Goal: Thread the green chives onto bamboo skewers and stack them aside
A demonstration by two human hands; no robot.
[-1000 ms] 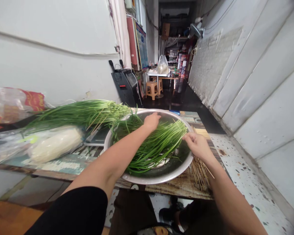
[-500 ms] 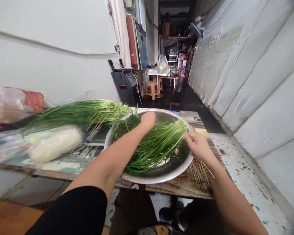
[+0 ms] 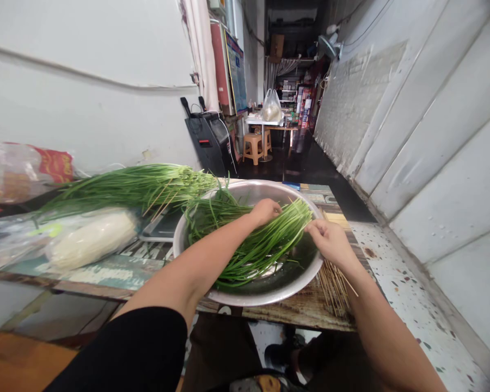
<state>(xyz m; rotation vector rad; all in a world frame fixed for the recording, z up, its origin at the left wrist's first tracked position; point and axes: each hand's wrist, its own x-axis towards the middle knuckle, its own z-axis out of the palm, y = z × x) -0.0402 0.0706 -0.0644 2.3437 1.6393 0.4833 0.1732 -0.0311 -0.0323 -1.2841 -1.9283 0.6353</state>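
Your left hand curls over the chives in the metal bowl; its grip can't be told. Your right hand is pinched closed by their pale ends at the right rim, contents unclear. Best handle single stalks lightly, avoiding bruises.

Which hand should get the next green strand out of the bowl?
Probably the left. The left hand is right over the greens in the metal bowl, while the right hand is at the bowl's edge, fingers pinched, and seems busy holding a thin stick.
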